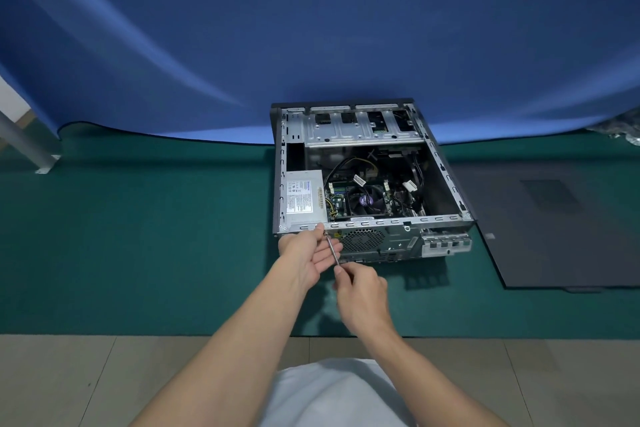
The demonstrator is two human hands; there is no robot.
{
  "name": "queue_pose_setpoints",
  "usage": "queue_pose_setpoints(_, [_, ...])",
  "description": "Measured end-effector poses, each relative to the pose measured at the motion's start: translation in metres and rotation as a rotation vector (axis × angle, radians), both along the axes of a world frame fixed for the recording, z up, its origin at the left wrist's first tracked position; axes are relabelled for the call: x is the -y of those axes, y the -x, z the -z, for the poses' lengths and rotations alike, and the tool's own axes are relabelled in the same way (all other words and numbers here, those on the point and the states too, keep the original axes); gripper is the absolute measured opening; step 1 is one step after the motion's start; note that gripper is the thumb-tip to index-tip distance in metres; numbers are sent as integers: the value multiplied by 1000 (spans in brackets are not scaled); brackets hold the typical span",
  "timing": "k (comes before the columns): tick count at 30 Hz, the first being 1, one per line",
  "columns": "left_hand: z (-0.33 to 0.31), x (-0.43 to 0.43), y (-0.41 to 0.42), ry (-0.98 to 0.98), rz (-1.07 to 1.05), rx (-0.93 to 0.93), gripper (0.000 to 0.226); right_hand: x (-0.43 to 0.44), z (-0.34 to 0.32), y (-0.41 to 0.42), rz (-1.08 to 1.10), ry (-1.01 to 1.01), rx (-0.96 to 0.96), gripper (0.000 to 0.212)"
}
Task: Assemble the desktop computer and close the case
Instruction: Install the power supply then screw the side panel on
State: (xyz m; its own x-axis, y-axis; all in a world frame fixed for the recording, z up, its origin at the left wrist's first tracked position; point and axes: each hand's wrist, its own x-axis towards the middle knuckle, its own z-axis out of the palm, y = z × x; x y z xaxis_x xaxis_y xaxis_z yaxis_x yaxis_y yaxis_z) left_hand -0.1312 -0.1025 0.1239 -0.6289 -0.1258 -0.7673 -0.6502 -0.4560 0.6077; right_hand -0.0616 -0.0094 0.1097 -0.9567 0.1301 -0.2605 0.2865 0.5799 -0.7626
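An open desktop case [446,180] lies flat on the green mat, its inside facing up. A silver power supply [304,201] sits at the near left inside, with the motherboard and a black CPU fan [367,201] beside it. My right hand [360,295] grips the handle of a thin screwdriver [332,249]. The tip meets the case's rear panel at the near left corner. My left hand [306,253] is at that corner, palm up under the shaft, thumb and finger pinched by the tip. The dark side panel [554,225] lies flat to the right of the case.
A green mat [138,236] covers the floor under the case, with grey tiles [104,381] nearer me. A blue cloth [311,45] hangs behind. A grey metal leg [27,142] stands at the far left. Small dark items [620,132] lie at the far right edge.
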Motion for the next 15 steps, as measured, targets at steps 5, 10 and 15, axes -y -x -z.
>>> queue_pose_setpoints(5, [0, 1, 0, -5, 3, 4, 27, 0, -2, 1, 8, 22, 28, 28])
queue_pose_setpoints(10, [1, 1, 1, -13, -2, 3, 23, 2, -4, 0, 0, 12, 19, 28])
queue_pose_setpoints(15, [1, 2, 1, -20, -6, 10, 20, 3, -9, 1, -29, -31, 21, 28])
